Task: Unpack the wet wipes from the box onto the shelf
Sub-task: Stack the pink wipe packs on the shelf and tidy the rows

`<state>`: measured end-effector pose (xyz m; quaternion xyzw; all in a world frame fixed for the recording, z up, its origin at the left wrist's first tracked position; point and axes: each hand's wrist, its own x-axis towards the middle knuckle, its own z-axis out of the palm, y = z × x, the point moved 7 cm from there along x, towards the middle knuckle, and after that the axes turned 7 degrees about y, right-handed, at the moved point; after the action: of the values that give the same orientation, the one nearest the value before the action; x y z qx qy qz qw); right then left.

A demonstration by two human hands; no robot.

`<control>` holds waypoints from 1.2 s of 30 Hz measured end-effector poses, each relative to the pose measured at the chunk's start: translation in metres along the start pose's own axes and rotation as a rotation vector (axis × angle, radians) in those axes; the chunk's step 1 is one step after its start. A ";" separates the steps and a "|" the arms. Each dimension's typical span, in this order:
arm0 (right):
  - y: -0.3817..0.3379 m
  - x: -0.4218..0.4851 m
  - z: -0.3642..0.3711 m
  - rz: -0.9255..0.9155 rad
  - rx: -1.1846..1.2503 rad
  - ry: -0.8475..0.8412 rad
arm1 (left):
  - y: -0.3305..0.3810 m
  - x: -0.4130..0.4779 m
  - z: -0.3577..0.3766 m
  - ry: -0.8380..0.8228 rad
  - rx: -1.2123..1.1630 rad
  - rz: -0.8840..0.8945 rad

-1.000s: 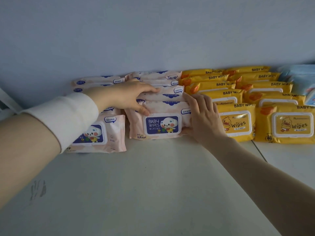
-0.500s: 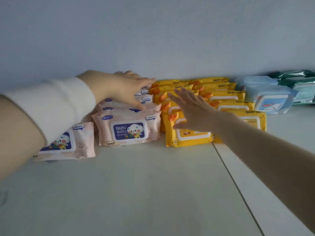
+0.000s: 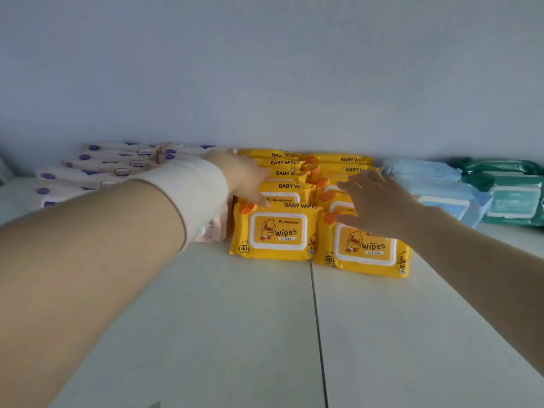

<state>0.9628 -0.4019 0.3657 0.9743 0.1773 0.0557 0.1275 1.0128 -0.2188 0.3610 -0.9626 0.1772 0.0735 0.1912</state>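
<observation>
Soft yellow plastic wipe packs (image 3: 278,234) lie sideways at the white shelf's (image 3: 235,319) back edge, just under my straight fingers (image 3: 365,181). My left hand (image 3: 244,178) touches the left row. My right hand (image 3: 379,201) is spread wide over the right row.

Soft, cool, rather dim light left the wall (image 3: 265,69) blue-grey across the upper frame and the shelf (image 3: 235,334) pale, with only faint shade beneath the yellow wipes packs (image 3: 276,234), whose print read sharp at centre. The right hand (image 3: 379,201) was slightly smeared. The left forearm (image 3: 88,260) loomed soft and stretched at lower left.
</observation>
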 end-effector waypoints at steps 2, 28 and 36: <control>-0.021 0.002 0.002 -0.018 0.099 0.029 | -0.001 0.003 0.007 0.006 -0.150 -0.005; -0.065 0.028 0.047 0.263 0.152 0.516 | -0.002 0.022 0.009 0.120 -0.503 0.241; -0.050 0.029 0.049 0.225 0.113 0.406 | -0.014 0.022 0.019 0.082 -0.333 0.289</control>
<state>0.9808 -0.3574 0.3071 0.9623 0.0923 0.2542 0.0275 1.0376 -0.2060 0.3442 -0.9476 0.3065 0.0894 0.0098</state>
